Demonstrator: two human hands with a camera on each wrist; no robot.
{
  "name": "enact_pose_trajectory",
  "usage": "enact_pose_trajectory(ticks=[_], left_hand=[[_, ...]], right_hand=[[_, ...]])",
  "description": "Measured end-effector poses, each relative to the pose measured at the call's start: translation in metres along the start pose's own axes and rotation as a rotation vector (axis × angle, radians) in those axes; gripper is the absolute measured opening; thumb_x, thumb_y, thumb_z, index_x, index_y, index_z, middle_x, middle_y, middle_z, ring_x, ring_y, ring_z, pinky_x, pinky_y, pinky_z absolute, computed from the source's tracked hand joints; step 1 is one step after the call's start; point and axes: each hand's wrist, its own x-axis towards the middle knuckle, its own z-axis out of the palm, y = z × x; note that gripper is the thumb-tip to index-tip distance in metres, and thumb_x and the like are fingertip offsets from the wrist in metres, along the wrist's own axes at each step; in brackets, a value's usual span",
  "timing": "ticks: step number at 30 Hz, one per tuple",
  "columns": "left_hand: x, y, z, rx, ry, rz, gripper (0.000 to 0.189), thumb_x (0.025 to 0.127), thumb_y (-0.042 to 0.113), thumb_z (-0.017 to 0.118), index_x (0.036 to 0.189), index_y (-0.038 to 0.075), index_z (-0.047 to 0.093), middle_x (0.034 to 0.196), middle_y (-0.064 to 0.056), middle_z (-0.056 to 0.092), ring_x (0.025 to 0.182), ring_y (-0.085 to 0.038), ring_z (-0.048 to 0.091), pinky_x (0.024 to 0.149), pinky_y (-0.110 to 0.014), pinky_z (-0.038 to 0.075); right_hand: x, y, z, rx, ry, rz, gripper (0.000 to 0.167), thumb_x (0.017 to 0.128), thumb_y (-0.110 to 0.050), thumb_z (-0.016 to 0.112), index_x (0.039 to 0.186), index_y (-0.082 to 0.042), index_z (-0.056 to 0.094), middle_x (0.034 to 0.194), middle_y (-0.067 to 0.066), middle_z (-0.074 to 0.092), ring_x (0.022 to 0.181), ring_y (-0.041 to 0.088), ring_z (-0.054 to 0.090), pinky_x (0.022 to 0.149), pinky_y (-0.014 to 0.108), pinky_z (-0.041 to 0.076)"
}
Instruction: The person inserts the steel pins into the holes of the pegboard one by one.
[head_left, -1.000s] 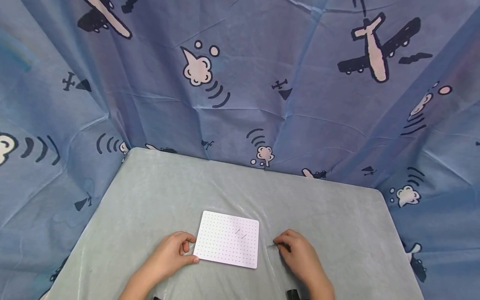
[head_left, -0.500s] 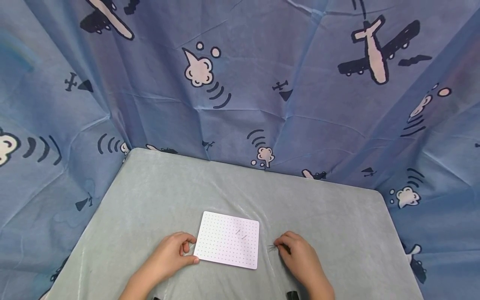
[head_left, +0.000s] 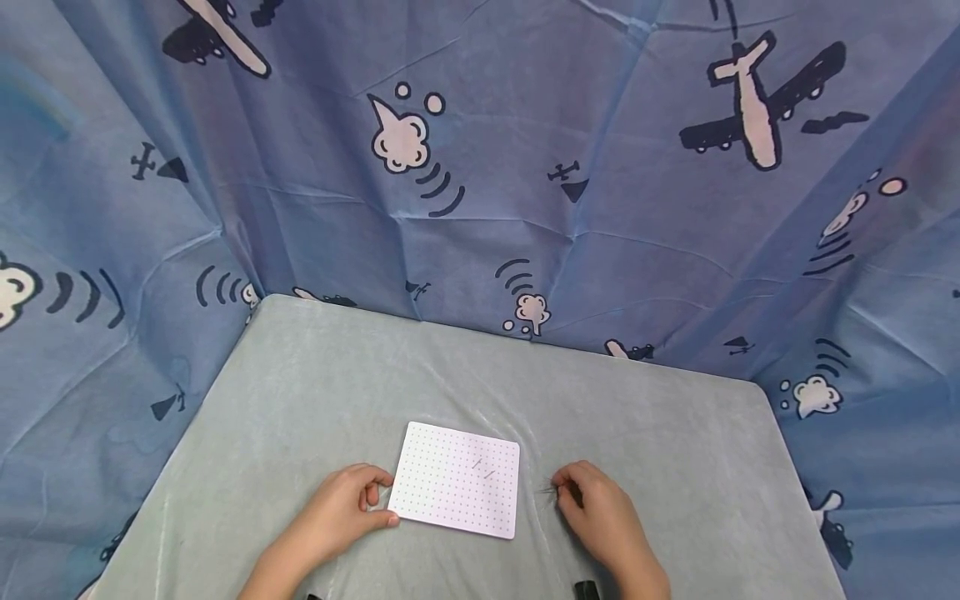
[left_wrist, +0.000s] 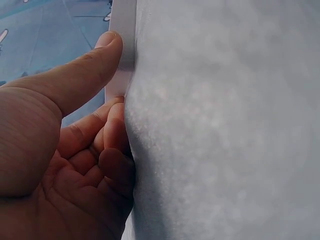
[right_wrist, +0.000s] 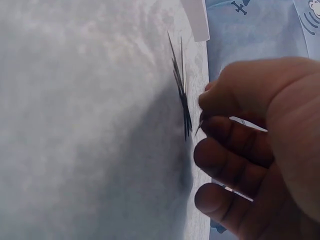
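A white board (head_left: 454, 500) with a grid of small holes lies flat on the table, two thin needles (head_left: 489, 474) standing at its right part. My left hand (head_left: 347, 508) holds the board at its near left corner, thumb at the front edge and a finger against the left side. To the right of the board, my right hand (head_left: 596, 508) pinches a thin needle (right_wrist: 198, 128) between thumb and index finger; only its tip shows. Right beside those fingertips a small bunch of dark needles (right_wrist: 183, 97) lies on the cloth.
A grey-green cloth (head_left: 337, 375) covers the table. Blue fabric (head_left: 480, 167) printed with planes and clouds hangs behind and along both sides. A black object (head_left: 587, 590) shows by the right wrist at the bottom edge.
My right hand has shifted slightly to the right, its fingertips drawing a little away from the bunch of needles. The left hand and the board stay in place.
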Motion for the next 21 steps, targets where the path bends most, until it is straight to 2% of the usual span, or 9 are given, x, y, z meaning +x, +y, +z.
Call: enact_pose_trajectory(ticks=[11,17,21], left_hand=[[0.000,-0.001,-0.001,-0.006,-0.007,0.005,0.042,0.079,0.021,0.100,0.110,0.006,0.076,0.081,0.006,0.056,0.066,-0.005,0.048,0.063,-0.027,0.045],[0.000,-0.001,0.000,-0.004,0.002,0.015,0.042,0.078,0.020,0.101,0.109,0.006,0.076,0.080,0.006,0.055,0.066,-0.004,0.048,0.063,-0.026,0.045],[0.000,-0.001,0.000,-0.005,0.006,0.018,0.042,0.078,0.020,0.101,0.109,0.006,0.076,0.080,0.006,0.055,0.065,-0.004,0.048,0.063,-0.027,0.045]], right_hand=[[0.001,-0.003,0.000,0.081,0.054,-0.050,0.034,0.080,0.002,0.078,0.089,-0.027,0.062,0.075,-0.018,0.050,0.065,-0.001,0.047,0.062,0.025,0.044],[0.004,-0.010,0.001,0.134,0.135,-0.127,0.039,0.074,0.004,0.078,0.089,-0.027,0.060,0.075,-0.019,0.052,0.064,-0.001,0.048,0.059,0.022,0.042],[0.006,-0.019,0.004,0.238,0.192,-0.183,0.040,0.075,0.009,0.078,0.089,-0.025,0.064,0.071,-0.017,0.052,0.060,0.001,0.049,0.054,0.018,0.041]])
